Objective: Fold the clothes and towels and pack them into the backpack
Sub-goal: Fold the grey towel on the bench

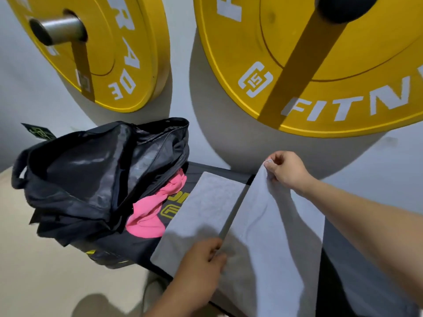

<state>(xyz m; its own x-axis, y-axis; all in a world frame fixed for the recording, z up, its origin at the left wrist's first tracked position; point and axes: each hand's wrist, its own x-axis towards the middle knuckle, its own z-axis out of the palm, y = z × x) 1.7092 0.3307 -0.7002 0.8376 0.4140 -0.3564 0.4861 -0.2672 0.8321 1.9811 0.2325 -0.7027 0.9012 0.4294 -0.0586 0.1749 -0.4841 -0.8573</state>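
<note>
While the grey towel (206, 207) lies half spread on the black worktop (229, 173), its far corner is pinched and held raised by the right hand (286, 170), and its near fold is gripped by the left hand (199, 259). The open black backpack (91, 179) is seen at the worktop's left end, with a pink garment (148, 216) bunched against its mouth.

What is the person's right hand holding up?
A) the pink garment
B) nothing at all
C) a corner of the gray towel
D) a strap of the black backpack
C: the right hand pinches a corner of the gray towel and holds it raised, while the pink garment lies untouched beside the backpack.
</note>
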